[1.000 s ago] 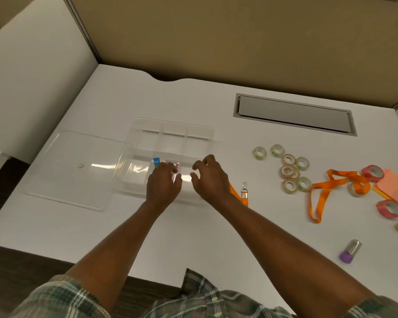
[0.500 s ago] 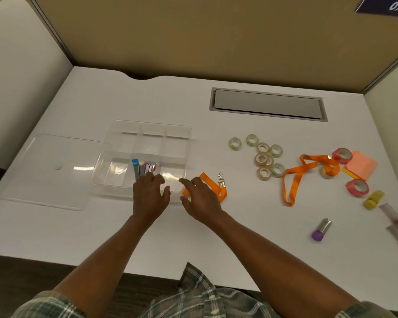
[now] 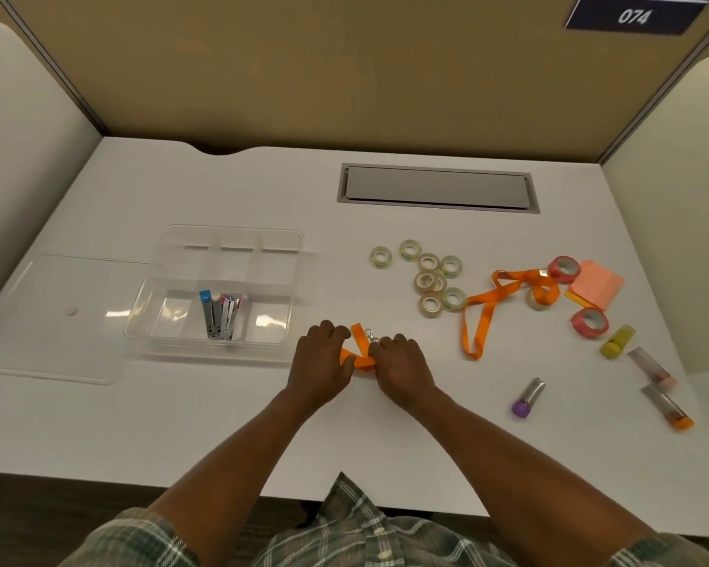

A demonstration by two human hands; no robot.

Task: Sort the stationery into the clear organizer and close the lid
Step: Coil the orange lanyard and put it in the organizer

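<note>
Lid: lying flat at the left of the frame, touching the organizer's left side; closing is not yet done.
Organizer: sitting open at centre left, with only the near middle compartment holding anything.
Slim colored items: lying side by side in that compartment, so I judge sorting is only beginning.
Left hand: curling its fingers onto the left end of the short orange lanyard, just right of the organizer at lower centre.
Right hand: gripping the clip end of the same strap with bent fingers; the two hands seem to be gathering it up.
Small tape rolls: waiting in a cluster on the table, centre right.
Long orange lanyard: trailing loose beside the rolls.
Pink tape rolls and sticky notes: waiting further right.
Purple-capped tube, yellow tube, two clear tubes: lying unsorted at lower right; most of the job is remaining.
</note>
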